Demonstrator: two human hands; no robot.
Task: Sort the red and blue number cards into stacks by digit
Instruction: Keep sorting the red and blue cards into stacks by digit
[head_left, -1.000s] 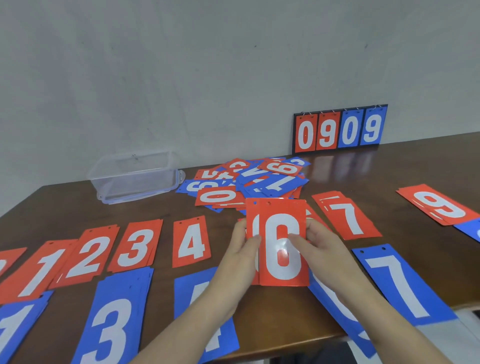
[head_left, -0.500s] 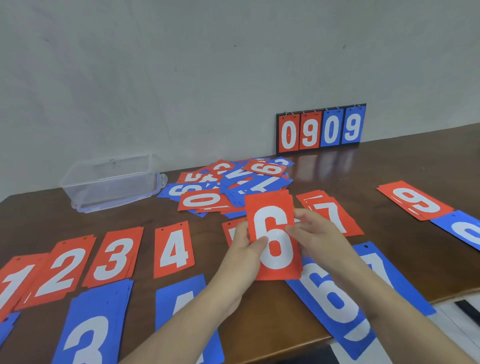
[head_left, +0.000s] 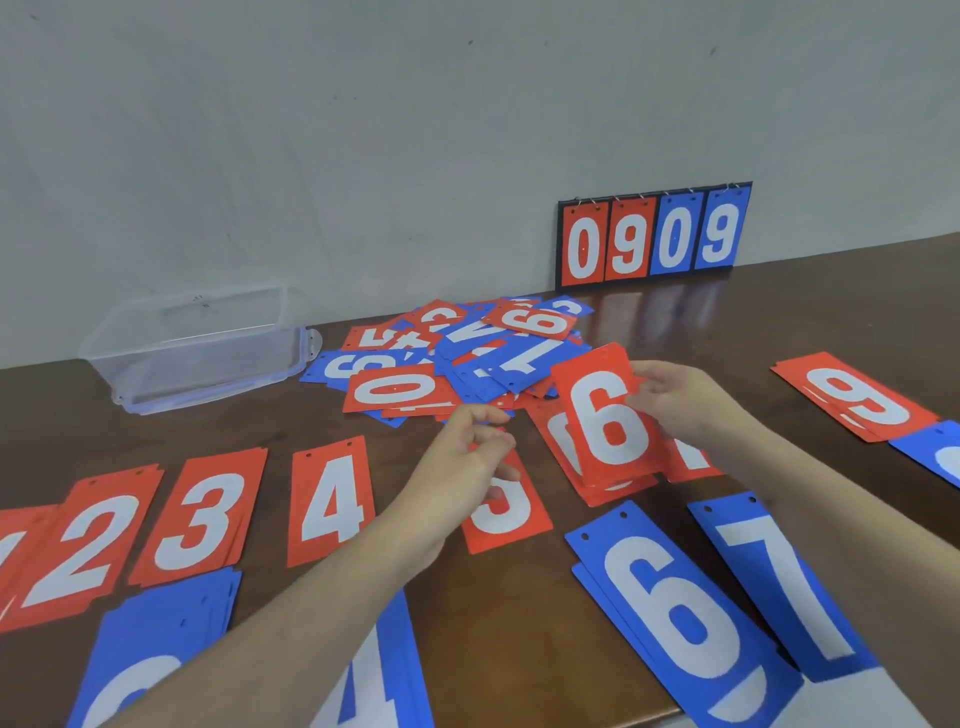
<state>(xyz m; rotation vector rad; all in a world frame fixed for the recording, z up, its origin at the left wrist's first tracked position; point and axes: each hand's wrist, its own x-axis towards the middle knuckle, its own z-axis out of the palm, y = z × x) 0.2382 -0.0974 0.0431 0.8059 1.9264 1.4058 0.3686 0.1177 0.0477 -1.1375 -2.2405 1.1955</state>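
Note:
My right hand (head_left: 685, 405) pinches the right edge of a red 6 card (head_left: 608, 415), holding it tilted just above the red 6 stack (head_left: 558, 441). My left hand (head_left: 467, 452) hovers over the red 5 card (head_left: 506, 512), fingers curled, holding nothing. An unsorted pile of red and blue cards (head_left: 457, 358) lies behind the hands. Red stacks of 2 (head_left: 88, 545), 3 (head_left: 202, 514) and 4 (head_left: 330, 499) run along the left. Blue 6 (head_left: 675, 613) and blue 7 (head_left: 779, 577) stacks lie near the front edge.
A clear plastic box (head_left: 197, 348) stands at the back left. A scoreboard reading 0909 (head_left: 652, 236) leans on the wall. A red 9 stack (head_left: 857, 400) lies at the right, with a blue card (head_left: 935, 452) beside it. Blue 3 (head_left: 150, 660) and blue 4 (head_left: 379, 675) stacks lie near me.
My left hand has let go of the red 6 card and drawn back left. My right hand alone has carried the card up and right over the red 6 stack.

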